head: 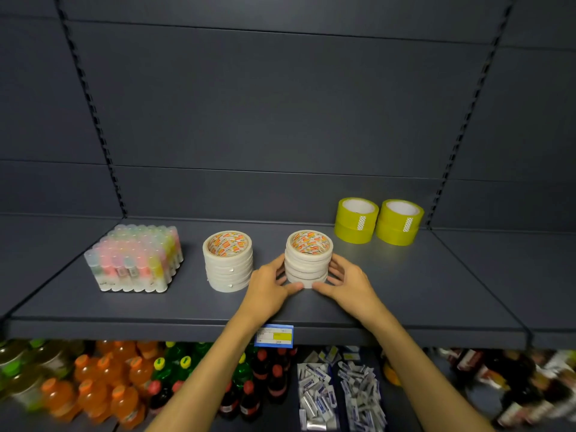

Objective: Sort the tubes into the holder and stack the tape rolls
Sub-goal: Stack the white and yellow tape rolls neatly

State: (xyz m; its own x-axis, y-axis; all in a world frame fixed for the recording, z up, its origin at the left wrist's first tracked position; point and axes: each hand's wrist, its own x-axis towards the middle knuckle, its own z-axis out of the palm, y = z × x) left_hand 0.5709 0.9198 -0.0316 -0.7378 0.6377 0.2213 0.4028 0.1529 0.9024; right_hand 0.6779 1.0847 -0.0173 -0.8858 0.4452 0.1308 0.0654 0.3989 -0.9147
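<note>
On shelf (405, 285), hands (311, 283) cup white tape stack (308, 260).

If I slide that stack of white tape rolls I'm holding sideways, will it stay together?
Probably not well. The stack of white tape rolls is loose rolls, already slightly offset, so layers may shear apart. The shelf looks smooth, so the bottom should slide. Left hand and right hand cup only the lower rolls; the top may tip.

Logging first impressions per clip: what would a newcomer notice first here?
Both hands, left hand and right hand, cup a white tape stack mid-shelf. A second white stack stands to its left, pastel tubes further left, and yellow tape rolls behind on the right.
</note>
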